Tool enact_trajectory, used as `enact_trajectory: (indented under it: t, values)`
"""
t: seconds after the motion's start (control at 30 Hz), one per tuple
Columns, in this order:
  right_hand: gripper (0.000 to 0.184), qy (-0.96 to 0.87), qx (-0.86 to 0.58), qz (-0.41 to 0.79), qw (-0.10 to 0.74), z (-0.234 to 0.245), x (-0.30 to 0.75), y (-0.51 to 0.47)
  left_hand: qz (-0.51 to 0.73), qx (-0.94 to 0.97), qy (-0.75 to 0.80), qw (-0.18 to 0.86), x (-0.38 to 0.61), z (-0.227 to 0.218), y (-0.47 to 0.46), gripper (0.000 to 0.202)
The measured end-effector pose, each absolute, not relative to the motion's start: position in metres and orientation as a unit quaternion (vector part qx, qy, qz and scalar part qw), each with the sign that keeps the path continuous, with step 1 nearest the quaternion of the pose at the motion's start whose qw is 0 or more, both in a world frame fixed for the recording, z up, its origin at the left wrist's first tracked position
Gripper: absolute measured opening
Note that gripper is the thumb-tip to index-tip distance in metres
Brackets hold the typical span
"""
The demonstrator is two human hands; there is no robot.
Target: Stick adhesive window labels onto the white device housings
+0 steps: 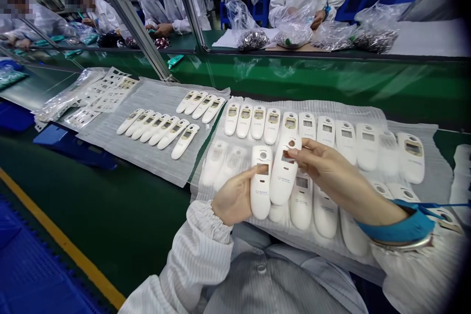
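Note:
My left hand [235,197] is closed on a white thermometer housing [261,201], a long shell with a round hole and a rectangular window. In my right hand [316,159], thumb and fingers pinch a second white housing [285,176] by its upper end. The two shells are side by side, and their lower parts nearly meet. Beneath and around them, rows of similar white housings [326,132] lie on a translucent foam sheet [346,108]. Some of these carry a framed display window, and a few at the left are under the sheet.
More white housings [186,141] lie on a grey foam mat [110,130] to the left. Beyond them are sticker sheets [106,91] and plastic wrap. A metal post [128,19] rises at the bench's far edge. Across from me, people in white coats work near bags of metal parts [253,39].

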State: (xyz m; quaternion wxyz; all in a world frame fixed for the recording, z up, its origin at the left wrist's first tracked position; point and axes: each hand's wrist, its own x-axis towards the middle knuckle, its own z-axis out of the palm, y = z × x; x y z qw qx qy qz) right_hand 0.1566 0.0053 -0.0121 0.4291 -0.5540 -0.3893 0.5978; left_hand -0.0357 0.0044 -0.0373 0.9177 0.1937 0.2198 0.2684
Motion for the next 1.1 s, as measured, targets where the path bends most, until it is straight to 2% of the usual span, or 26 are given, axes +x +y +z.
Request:
enact_trajectory:
  t: [0.27,0.37,0.47,0.63,0.67,0.8,0.87,0.97,1.03,1.1]
  values:
    - [0.031,-0.388,-0.567,0.620,0.379,-0.018,0.164,0.002,0.288,0.221,0.298,0.883,-0.038,-0.030,0.010,0.030]
    - [0.046,-0.396,-0.560,0.628,0.368,-0.022,0.158,0.002,0.308,0.272,0.343,0.845,-0.041,-0.033,0.010,0.027]
    - [0.055,-0.416,-0.567,0.614,0.358,-0.027,0.149,0.006,0.350,0.311,0.392,0.792,-0.045,-0.040,0.009,0.035]
    - [0.045,-0.552,-0.558,0.561,0.263,-0.039,0.139,0.019,0.385,0.395,0.415,0.723,-0.050,-0.048,0.012,0.041]
    - [0.042,-0.592,-0.561,0.524,0.246,-0.041,0.139,0.022,0.386,0.407,0.423,0.712,-0.050,-0.049,0.013,0.044]
    - [0.034,-0.706,-0.582,0.338,0.222,-0.048,0.141,0.031,0.387,0.424,0.441,0.689,-0.048,-0.048,0.017,0.080]
    - [0.034,-0.719,-0.584,0.301,0.228,-0.051,0.143,0.034,0.387,0.446,0.444,0.674,-0.047,-0.046,0.020,0.075]
    - [0.029,-0.730,-0.572,0.285,0.242,-0.057,0.142,0.035,0.385,0.485,0.461,0.635,-0.046,-0.046,0.026,0.044]
    - [0.028,-0.735,-0.567,0.272,0.254,-0.059,0.141,0.033,0.388,0.502,0.482,0.604,-0.049,-0.051,0.029,0.044]
    - [0.031,-0.734,-0.567,0.261,0.268,-0.055,0.144,0.028,0.380,0.530,0.511,0.560,-0.054,-0.060,0.033,0.057]
